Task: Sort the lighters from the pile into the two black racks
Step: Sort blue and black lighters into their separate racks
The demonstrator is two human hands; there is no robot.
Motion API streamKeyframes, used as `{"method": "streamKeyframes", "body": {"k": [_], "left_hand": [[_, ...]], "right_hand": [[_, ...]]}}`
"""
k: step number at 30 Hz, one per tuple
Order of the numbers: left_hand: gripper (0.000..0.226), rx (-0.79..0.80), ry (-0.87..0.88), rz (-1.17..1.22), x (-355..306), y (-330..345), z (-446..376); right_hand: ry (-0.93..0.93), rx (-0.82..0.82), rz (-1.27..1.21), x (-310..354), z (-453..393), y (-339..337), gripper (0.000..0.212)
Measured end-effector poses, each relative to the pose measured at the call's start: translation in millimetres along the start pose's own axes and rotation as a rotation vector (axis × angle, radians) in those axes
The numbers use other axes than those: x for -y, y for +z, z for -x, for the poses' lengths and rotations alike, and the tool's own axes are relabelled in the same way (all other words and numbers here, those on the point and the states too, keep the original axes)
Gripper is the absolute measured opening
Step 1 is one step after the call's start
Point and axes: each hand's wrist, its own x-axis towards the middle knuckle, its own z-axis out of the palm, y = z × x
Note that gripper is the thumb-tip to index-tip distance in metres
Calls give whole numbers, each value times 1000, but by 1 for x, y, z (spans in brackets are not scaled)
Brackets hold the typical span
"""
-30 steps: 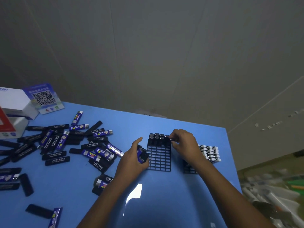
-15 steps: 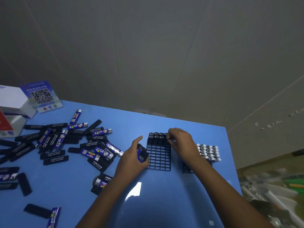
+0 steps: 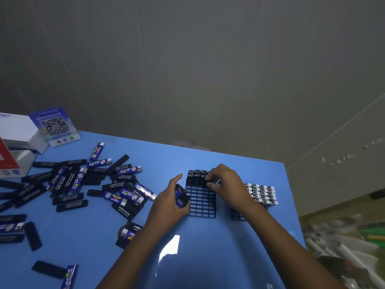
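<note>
- The step in hand, as I judge it, is loading the nearer black plastic grid rack (image 3: 201, 202) on the blue table (image 3: 208, 257): dark-topped lighters (image 3: 196, 175) stand only along its far edge, and every slot nearer to me looks empty.
- My right hand (image 3: 226, 182) is at that far edge, fingers curled close together as if pinching a lighter at a slot; my fingers hide the thing itself, so I cannot tell for sure what they hold.
- My left hand (image 3: 173, 202) grips a small bunch of blue and black lighters (image 3: 180, 196) against the rack's left side, thumb raised.
- Next, I expect, comes passing 1 lighter from that bunch to my right hand and seating it upright.
- The second black rack (image 3: 237, 216) sits just right of my right wrist, holding white-topped lighters (image 3: 261, 193).
- The loose pile of black and blue lighters (image 3: 91, 184) lies well to the left, so much sorting remains.
</note>
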Motion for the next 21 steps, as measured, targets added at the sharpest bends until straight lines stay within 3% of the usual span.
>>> {"method": "streamKeyframes", "body": {"k": [4, 8, 14, 21], "left_hand": [[87, 14, 18, -25, -10, 2, 1], [81, 25, 63, -38, -20, 4, 4], [87, 62, 77, -99, -28, 10, 2], [86, 55, 119, -98, -35, 12, 5]], "right_hand": [[105, 29, -327, 12, 15, -5, 17], [147, 84, -508, 23, 24, -8, 11], [145, 144, -660, 35, 30, -14, 16], [149, 173, -663, 37, 32, -18, 17]]}}
